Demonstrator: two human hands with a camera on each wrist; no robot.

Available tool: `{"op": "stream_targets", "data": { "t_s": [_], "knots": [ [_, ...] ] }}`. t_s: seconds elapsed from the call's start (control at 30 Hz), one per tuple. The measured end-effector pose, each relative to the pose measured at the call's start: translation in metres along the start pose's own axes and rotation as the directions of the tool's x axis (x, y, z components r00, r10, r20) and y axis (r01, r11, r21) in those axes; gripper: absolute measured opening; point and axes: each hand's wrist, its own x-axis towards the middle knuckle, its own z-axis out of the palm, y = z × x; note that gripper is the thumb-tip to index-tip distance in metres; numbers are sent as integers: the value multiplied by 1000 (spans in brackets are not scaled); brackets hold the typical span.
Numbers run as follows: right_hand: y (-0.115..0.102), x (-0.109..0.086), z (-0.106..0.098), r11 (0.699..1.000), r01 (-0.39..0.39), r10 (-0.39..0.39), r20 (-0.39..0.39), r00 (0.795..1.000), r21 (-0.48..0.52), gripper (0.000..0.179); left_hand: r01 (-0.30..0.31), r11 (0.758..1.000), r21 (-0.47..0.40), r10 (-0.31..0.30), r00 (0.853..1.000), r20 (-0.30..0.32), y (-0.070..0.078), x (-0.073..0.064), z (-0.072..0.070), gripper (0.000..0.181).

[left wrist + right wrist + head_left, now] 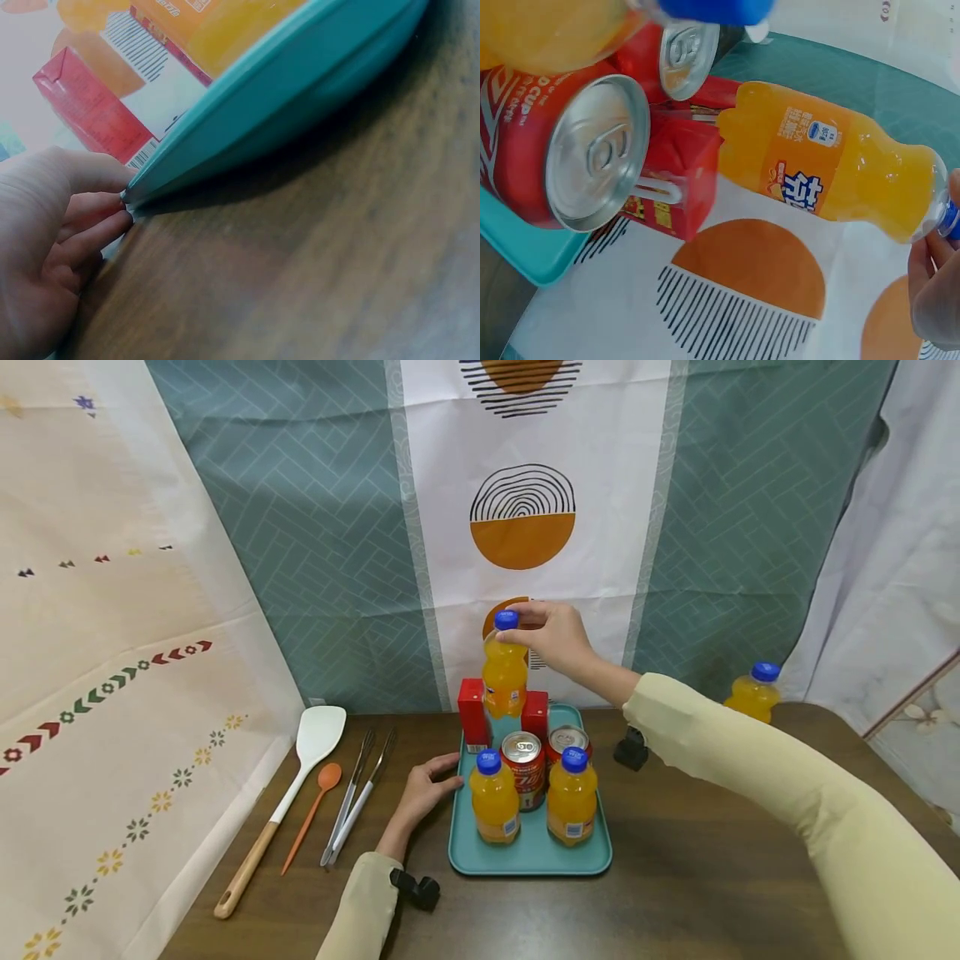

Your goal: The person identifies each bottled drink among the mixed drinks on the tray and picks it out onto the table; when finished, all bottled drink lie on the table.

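My right hand (pixel 557 637) grips a bottle of orange soda (pixel 504 677) by its neck just under the blue cap. The bottle hangs upright over the back of a teal tray (pixel 528 862), between two red drink cartons. At the tray's left edge, my left hand (pixel 426 789) pinches the rim, thumb above and fingers against the side. On the tray stand a left orange soda bottle (pixel 494 802) and a right one (pixel 572 802) in front. Behind them are a red soda can (pixel 523 768) and another can (pixel 567 742). The left carton (pixel 473 714) and right carton (pixel 536 714) stand farther back.
Left of the tray lie a white spatula (pixel 321 735) with a wooden handle, an orange spoon (pixel 327 777) and metal tongs (pixel 358 802). Another orange soda bottle (pixel 753 695) stands at the far right, partly behind my right sleeve. A patterned cloth (pixel 525 435) hangs behind the table.
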Motion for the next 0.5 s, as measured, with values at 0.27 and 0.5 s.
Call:
{"op": "stream_targets", "data": {
  "t_s": [0.27,0.5],
  "knots": [
    [-9,-9,-19,997,-57,58,-25,998,58,47,7,1000,-17,-7,1000,6,-2,-1,2,40],
    [-6,-18,-33,991,-114,116,-23,993,66,48,18,1000,-9,-18,1000,-2,-2,3,0,39]
  ]
}}
